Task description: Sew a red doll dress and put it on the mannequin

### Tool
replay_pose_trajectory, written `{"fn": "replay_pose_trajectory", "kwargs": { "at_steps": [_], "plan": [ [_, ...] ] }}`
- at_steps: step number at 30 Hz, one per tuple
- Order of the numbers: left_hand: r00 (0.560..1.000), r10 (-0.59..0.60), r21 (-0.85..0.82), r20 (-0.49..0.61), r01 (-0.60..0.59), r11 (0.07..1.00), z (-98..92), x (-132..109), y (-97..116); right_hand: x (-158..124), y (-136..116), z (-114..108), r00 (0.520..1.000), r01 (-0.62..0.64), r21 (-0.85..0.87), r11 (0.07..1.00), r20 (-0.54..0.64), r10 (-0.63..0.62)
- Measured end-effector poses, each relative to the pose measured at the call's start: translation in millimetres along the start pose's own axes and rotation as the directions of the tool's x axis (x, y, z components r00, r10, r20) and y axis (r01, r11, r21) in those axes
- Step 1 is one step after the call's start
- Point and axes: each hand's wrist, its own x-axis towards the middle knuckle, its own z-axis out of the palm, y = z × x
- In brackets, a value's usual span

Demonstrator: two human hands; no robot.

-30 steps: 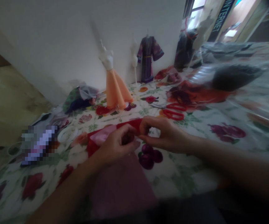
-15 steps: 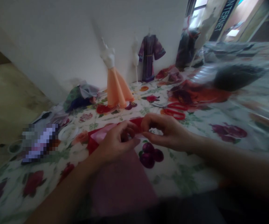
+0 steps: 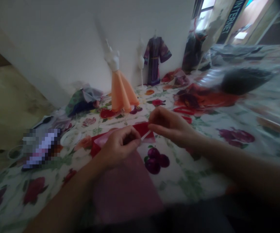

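white word "internet" on dark vertical banner (image 3: pixel 230 18), top right; no other text legible.

Matt red cloth (image 3: pixel 145 128) with a faintly glossy pink piece (image 3: pixel 103 140) lies in front of the orange skirt (image 3: pixel 122 94), itself smooth, matt fabric on a white, hard, plastic-looking dress form (image 3: pixel 112 60). Nearer than the skirt, dull mauve cloth (image 3: pixel 127 191) overlies a printed floral tablecloth (image 3: pixel 203 176). Right of the skirt, scissors (image 3: pixel 184 111) show red plastic-looking handles.
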Motion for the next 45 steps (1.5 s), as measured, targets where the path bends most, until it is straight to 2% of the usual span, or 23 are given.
{"fn": "replay_pose_trajectory", "kwargs": {
  "at_steps": [2,3,5,7,8,10,14,19,22,25,27,31,36,45],
  "plan": [
    [1.000,-0.011,0.014,0.010,0.011,1.000,1.5,-0.4,-1.6,0.8,-1.5,-0.2,0.998,-0.028,-0.004,1.000,-0.051,0.028],
    [1.000,-0.006,0.023,0.022,0.006,1.000,2.6,-0.6,-2.5,0.8,-3.1,-0.1,0.999,-0.026,-0.015,1.000,-0.036,0.025],
    [0.999,0.017,0.030,0.049,-0.019,0.999,4.8,-1.0,-4.5,0.0,-6.4,0.9,0.996,0.001,-0.053,0.999,0.094,0.004],
    [0.997,0.042,0.031,0.067,-0.045,0.999,6.4,-1.5,-6.2,-1.2,-8.7,3.0,0.966,0.025,-0.098,0.995,0.258,0.001],
    [0.997,0.049,0.039,0.067,-0.052,0.998,6.8,-1.8,-7.1,-1.7,-9.1,4.3,0.951,0.027,-0.121,0.992,0.310,0.012],
    [0.998,0.049,0.074,0.047,-0.053,0.996,6.8,-2.0,-9.1,-2.0,-8.8,6.3,0.939,0.015,-0.156,0.988,0.342,0.040],
    [1.000,0.025,0.115,0.008,-0.026,0.993,4.9,-1.4,-11.7,-1.1,-8.6,6.9,0.954,0.013,-0.180,0.984,0.298,0.042],
    [0.997,0.078,0.161,-0.008,-0.076,0.984,-2.2,-1.5,-3.4,-0.5,-9.7,4.1,0.962,0.065,-0.170,0.983,0.271,-0.017],
    [0.987,0.050,0.143,-0.149,-0.029,0.989,-13.5,-2.0,2.0,1.2,-6.6,3.2,0.983,0.064,-0.141,0.988,0.177,-0.039],
    [0.935,0.057,0.179,-0.351,0.008,0.984,-28.4,1.1,-1.7,4.6,-2.2,2.4,0.996,0.052,-0.093,0.994,0.074,-0.045],
    [0.904,0.119,0.258,-0.411,-0.010,0.966,-37.3,5.6,-9.0,6.8,0.6,1.4,0.999,0.039,-0.074,0.997,0.035,-0.037],
    [0.885,0.147,0.321,-0.442,0.003,0.947,-46.5,15.2,-22.0,9.2,6.5,-1.9,0.999,0.040,-0.093,0.995,0.032,-0.037],
    [0.863,0.163,0.301,-0.478,-0.014,0.954,-45.6,18.9,-19.1,11.5,12.7,-6.5,0.997,0.058,-0.120,0.991,0.050,-0.052],
    [0.908,0.156,0.454,-0.388,0.041,0.890,-49.0,32.6,-22.3,14.6,18.8,-12.8,0.996,0.089,-0.106,0.990,0.022,-0.088]
  ]
}}
